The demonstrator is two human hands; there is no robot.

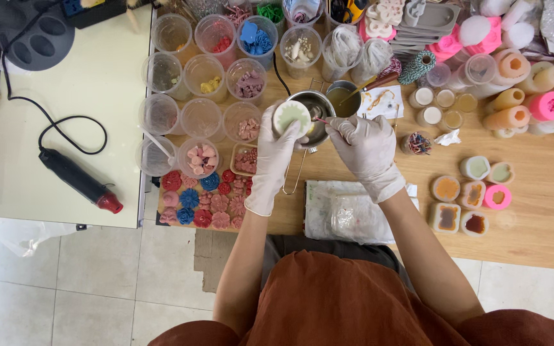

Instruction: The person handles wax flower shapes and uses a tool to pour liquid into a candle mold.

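Observation:
My left hand (276,157), in a white glove, holds a round pale green and white wax disc (292,116) up over a small metal pot (315,115). My right hand (367,150), also gloved, pinches a thin stick whose tip (320,120) touches the disc's edge. Both hands hover above the wooden table (540,224), just in front of a second metal cup with yellowish liquid (343,99).
Several clear cups (203,77) with coloured wax pieces stand at the left. Wax flowers (203,198) lie on a board. A heat gun (78,179) with its cord rests on the white side table. Small filled moulds (472,192) and cylinder candles (508,109) sit at the right.

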